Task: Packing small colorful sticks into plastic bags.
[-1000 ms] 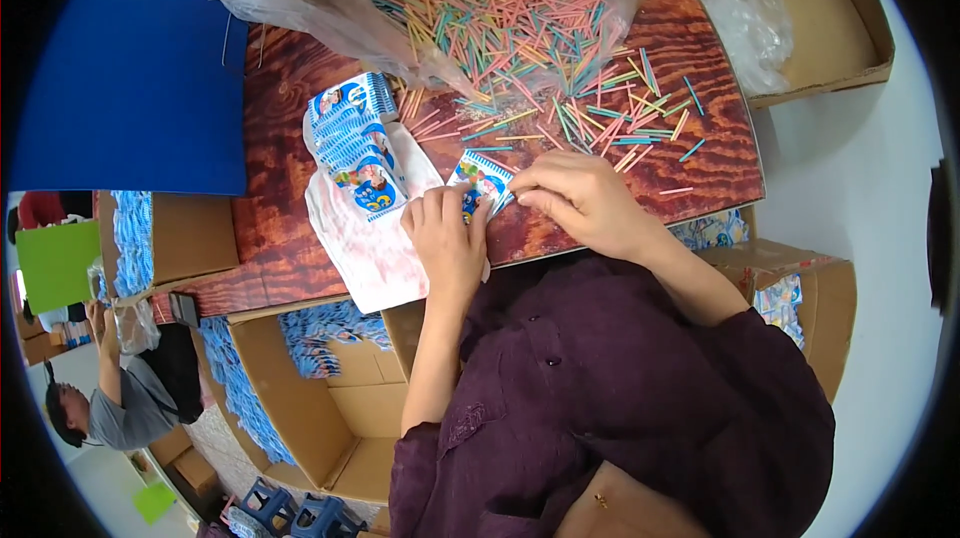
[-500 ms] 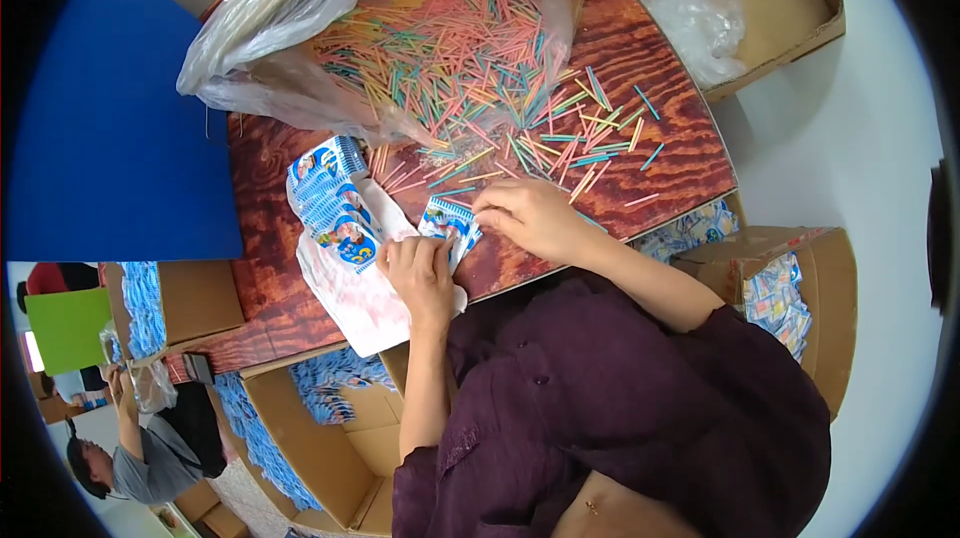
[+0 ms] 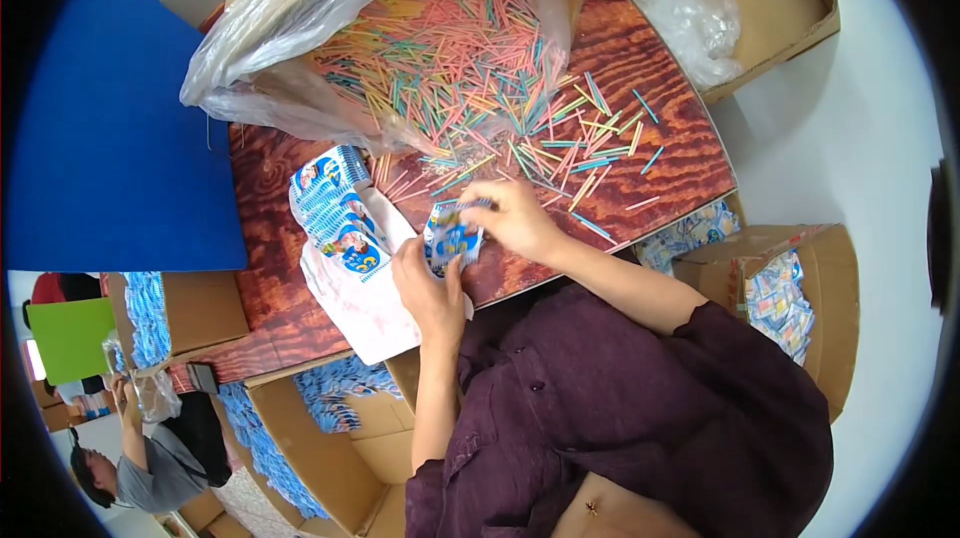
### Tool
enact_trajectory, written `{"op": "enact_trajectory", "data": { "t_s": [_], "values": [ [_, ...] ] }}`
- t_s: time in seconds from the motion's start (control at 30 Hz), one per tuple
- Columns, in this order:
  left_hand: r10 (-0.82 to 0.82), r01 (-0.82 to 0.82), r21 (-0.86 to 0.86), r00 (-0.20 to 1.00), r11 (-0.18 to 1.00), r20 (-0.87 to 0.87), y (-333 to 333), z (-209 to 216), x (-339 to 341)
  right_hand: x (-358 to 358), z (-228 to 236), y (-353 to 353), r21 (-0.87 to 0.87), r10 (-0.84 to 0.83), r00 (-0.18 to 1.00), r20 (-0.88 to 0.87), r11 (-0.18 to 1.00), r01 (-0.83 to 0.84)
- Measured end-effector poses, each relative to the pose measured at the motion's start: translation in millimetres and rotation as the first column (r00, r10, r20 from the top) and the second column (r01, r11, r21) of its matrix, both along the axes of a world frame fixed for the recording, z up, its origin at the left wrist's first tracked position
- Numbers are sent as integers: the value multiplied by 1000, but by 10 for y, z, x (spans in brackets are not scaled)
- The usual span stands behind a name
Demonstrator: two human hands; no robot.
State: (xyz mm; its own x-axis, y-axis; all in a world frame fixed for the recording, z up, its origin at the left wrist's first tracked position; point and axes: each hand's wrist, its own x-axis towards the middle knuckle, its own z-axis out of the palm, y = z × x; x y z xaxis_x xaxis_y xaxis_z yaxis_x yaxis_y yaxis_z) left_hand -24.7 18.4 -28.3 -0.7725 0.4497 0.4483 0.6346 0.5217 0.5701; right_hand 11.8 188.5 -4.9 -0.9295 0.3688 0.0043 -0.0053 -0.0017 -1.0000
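Note:
A small blue-and-white packet (image 3: 440, 243) is between my hands near the table's front edge. My left hand (image 3: 430, 295) is closed on its lower left side, with the thumb over the front. The fingers of my right hand (image 3: 515, 220) pinch its upper right part, which is a little blurred. To the left, a fanned stack of similar packets (image 3: 340, 208) lies partly on a white cloth (image 3: 365, 323) with pinkish stains. Just beyond my hands, thin pink, yellow, green and blue sticks (image 3: 590, 148) are scattered on the table.
A box lined with clear plastic (image 3: 240, 58) spills a heap of coloured sticks (image 3: 450, 48) onto the reddish wood-patterned table (image 3: 680, 88). A blue panel (image 3: 120, 128) stands left. Cardboard boxes (image 3: 320, 448) with packets flank the near edge. Another person (image 3: 160, 458) is at far left.
My right fingers have shifted slightly left onto the packet's upper part. My left hand has turned, bringing its thumb up across the packet, which now stands more upright.

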Motion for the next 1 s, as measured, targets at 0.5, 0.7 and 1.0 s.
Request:
{"op": "enact_trajectory", "data": {
  "t_s": [0.5, 0.7, 1.0],
  "values": [
    [-165, 20, 333, 895, 943, 415, 203, 303, 99, 211, 127, 96, 194, 16, 993, -113, 981, 6],
    [-132, 59, 212, 926, 976, 354, 357, 393, 48, 206, 201, 198, 530, -85, 942, -324, 808, 256],
    [-190, 150, 172, 950, 974, 249, 316, 262, 1, 179, 153, 206, 364, -20, 975, -221, 926, 102]
  ]
}}
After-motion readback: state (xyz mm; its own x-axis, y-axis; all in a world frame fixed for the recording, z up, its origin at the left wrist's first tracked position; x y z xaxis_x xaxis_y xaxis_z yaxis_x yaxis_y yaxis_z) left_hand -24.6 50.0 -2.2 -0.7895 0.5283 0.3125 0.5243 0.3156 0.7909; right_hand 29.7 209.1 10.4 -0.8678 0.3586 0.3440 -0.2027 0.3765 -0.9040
